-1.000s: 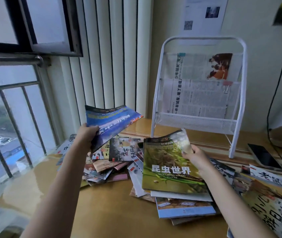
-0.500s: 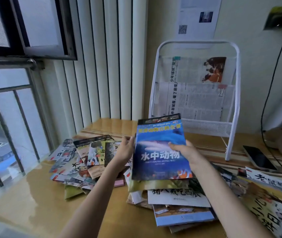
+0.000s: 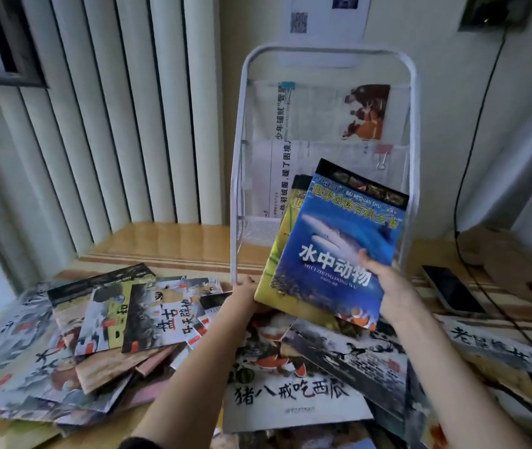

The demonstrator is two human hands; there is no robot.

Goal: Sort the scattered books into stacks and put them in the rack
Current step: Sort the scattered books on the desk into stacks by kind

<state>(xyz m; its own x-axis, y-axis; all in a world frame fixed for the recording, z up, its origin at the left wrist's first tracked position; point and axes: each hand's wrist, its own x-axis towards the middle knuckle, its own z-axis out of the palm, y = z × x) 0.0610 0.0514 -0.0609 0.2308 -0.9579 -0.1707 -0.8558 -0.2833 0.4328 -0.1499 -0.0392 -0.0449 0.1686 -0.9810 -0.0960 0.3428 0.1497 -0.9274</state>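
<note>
I hold a blue book with a shark on its cover stacked on a green-yellow book, both tilted up in front of the white wire rack. My right hand grips their lower right side, thumb on the blue cover. My left hand holds the lower left corner from underneath. Several books lie scattered on the wooden table: a pile at the left and a white-covered book in front of me.
The rack holds clipped newspapers. A phone lies at the right beside a black cable. More books spread at the right edge. Vertical blinds and a window are at the left.
The blue book went from my left hand onto the green one. Both hands have now lifted the two books off the pile and up toward the rack.
</note>
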